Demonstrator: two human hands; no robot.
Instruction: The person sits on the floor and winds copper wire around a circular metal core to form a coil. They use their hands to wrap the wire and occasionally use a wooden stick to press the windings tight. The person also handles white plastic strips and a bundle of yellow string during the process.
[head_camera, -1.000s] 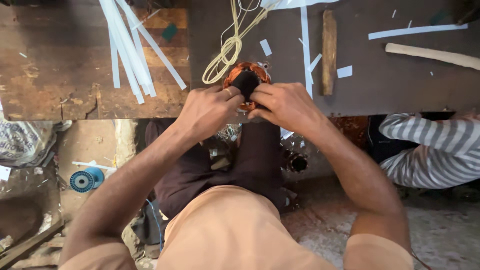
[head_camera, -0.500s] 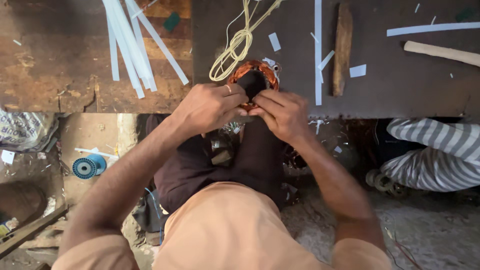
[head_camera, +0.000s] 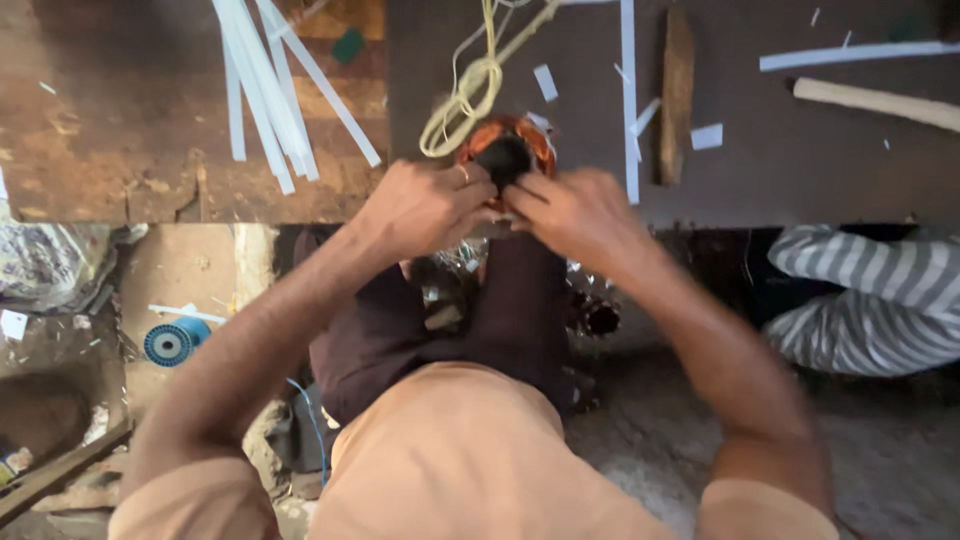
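Worn wooden tabletop ahead, littered with white strips. I have my left hand and right hand both curled around the copper-wound coil at its near edge. It looks heavy and rigid with delicate windings, so I'd hold it by the outer rim.

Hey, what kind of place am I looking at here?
Probably a small motor-rewinding workshop: both hands work on a copper-wound coil at the edge of a worn wooden bench, with white insulation strips on it and a blue wire spool on the floor.
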